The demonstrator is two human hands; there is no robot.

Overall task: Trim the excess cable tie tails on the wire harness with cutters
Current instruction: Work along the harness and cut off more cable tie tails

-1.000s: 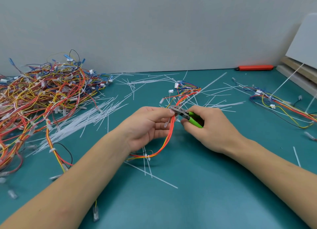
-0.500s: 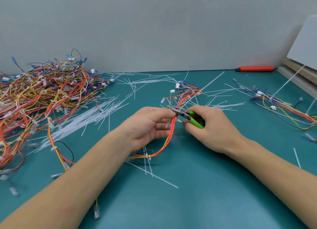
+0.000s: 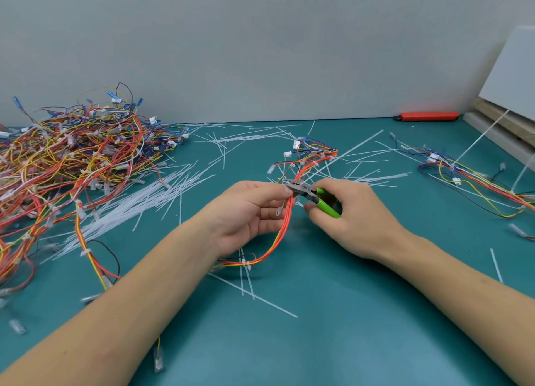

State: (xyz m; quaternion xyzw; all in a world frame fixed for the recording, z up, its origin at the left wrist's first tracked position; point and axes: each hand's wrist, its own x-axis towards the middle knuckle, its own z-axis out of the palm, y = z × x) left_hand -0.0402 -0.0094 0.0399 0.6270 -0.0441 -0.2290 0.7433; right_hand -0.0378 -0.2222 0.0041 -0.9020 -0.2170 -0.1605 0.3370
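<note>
Left hand [image 3: 246, 212] pinching orange-red wire harness [image 3: 282, 232] near mat [image 3: 347, 342] centre, fingers curled round bundle. Right hand [image 3: 350, 214] wrapped on green-handled cutters [image 3: 314, 197], metal nose against harness at left fingertips. Cut white tie tails [image 3: 139, 203] strewn toward left edge beside tangled harness pile [image 3: 72, 154]. Orange utility knife [image 3: 427, 116] at far edge.

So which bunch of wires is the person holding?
The orange-and-yellow wire harness in the middle: the left hand grips it, unlike the big pile or the right-side bundle.
</note>
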